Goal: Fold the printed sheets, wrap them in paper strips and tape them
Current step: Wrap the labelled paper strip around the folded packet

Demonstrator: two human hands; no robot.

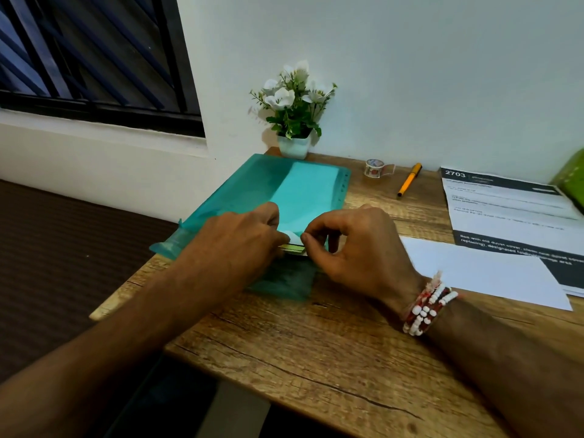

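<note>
left hand (240,235) and right hand (354,245) pinch the folded sheet (295,245).

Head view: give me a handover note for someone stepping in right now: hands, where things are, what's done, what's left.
Left hand and right hand: both pinch a white paper strip over a folded bundle on the teal folder.
Tape roll and pen lie beyond; printed sheet and blank sheet lie to the right.
Done: one bundle looks folded.
Left: finish the wrap, tape it, then fold the flat printed sheet.
</note>
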